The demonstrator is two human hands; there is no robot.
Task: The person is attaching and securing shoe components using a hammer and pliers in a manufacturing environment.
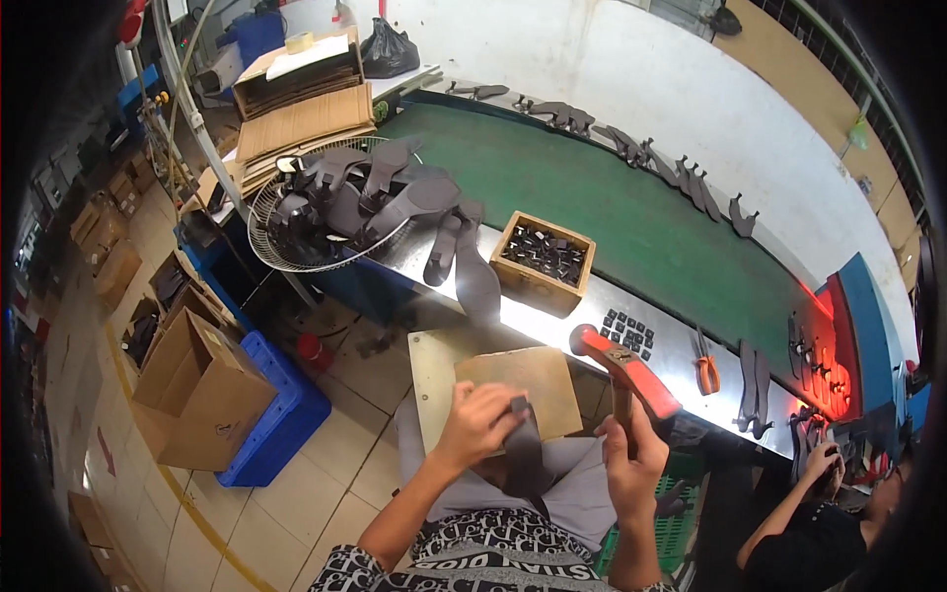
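Note:
Over my lap, my left hand [475,424] is closed on a dark heeled shoe sole [526,459], its fingers by the small black heel end that points up. The sole's long part hangs down toward my legs. My right hand [636,462] grips the handle of a hammer [631,370], raised to the right of the sole with its reddish head uppermost. A worn tan pad [547,380] on a pale board [429,355] lies across my knees, just beyond the sole.
A wire basket [286,259] heaped with dark heeled soles stands far left of a wooden box [538,286] of small black pieces. Rows of black heel pieces [626,333] and orange-handled pliers [706,370] lie along the metal edge of a green conveyor [592,197]. A co-worker [819,533] sits at right.

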